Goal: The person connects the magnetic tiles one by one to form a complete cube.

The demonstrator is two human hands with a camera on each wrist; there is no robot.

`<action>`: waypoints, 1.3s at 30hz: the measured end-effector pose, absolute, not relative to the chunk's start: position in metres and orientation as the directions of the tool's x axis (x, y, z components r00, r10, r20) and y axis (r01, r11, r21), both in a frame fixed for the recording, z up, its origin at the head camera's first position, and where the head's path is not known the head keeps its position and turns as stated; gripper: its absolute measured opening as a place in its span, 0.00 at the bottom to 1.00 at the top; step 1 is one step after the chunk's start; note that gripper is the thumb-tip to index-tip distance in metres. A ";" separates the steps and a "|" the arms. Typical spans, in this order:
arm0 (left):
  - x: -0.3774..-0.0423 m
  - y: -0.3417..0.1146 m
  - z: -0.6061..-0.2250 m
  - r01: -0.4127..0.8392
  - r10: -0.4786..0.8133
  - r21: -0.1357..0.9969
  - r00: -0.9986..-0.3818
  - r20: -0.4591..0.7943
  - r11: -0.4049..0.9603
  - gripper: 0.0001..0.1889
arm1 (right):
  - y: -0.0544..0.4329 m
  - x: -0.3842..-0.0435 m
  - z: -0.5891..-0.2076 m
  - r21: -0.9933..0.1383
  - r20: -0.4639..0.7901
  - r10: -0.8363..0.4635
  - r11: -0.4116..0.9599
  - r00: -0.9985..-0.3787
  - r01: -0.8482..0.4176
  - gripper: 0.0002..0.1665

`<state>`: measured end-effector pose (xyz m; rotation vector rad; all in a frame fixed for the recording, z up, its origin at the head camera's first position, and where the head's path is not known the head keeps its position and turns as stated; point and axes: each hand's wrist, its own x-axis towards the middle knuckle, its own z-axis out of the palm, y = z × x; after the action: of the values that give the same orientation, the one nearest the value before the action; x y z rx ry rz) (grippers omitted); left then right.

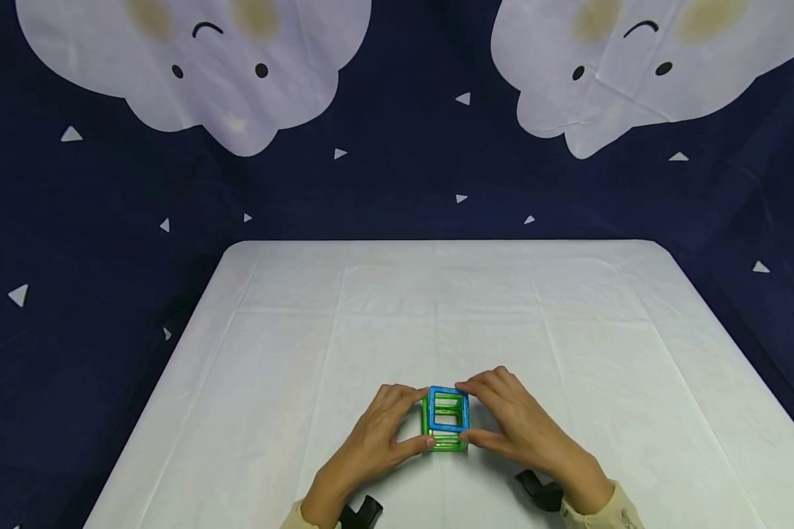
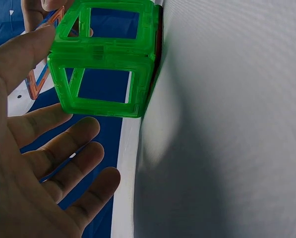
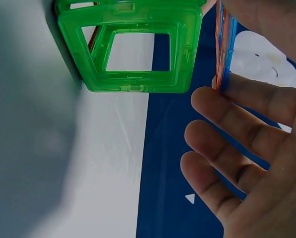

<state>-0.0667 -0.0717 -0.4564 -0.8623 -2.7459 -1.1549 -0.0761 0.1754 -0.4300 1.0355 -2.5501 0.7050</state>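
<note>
A cube frame of translucent green magnetic tiles point(image 1: 448, 444) sits on the white table. A dark red edge point(image 2: 159, 37) shows along its base in the left wrist view. My left hand point(image 1: 380, 433) holds the cube between thumb and index finger, its other fingers spread. Above the cube, my right hand point(image 1: 526, 426) pinches a blue square magnetic tile point(image 1: 431, 409) by its side. Seen edge-on in the right wrist view, an orange tile layer point(image 3: 219, 44) lies against the blue one point(image 3: 230, 47). This tile appears apart from the cube there.
The white cloth-covered table point(image 1: 291, 353) stretches out around both hands, with faint fold lines. Behind it hangs a dark blue curtain point(image 1: 397, 191) with white clouds and small triangles. Black wrist straps point(image 1: 541, 491) sit near both sleeves.
</note>
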 end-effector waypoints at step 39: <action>-0.069 -0.071 -0.455 0.525 0.480 0.626 -0.838 0.261 0.576 0.35 | 0.185 -0.074 -0.433 -0.342 0.413 -0.514 0.677 -0.751 -0.652 0.33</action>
<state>-0.0694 -0.0710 -0.4551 -0.8726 -2.7325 -1.1185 -0.0744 0.1846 -0.4333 0.9296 -2.6088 0.6923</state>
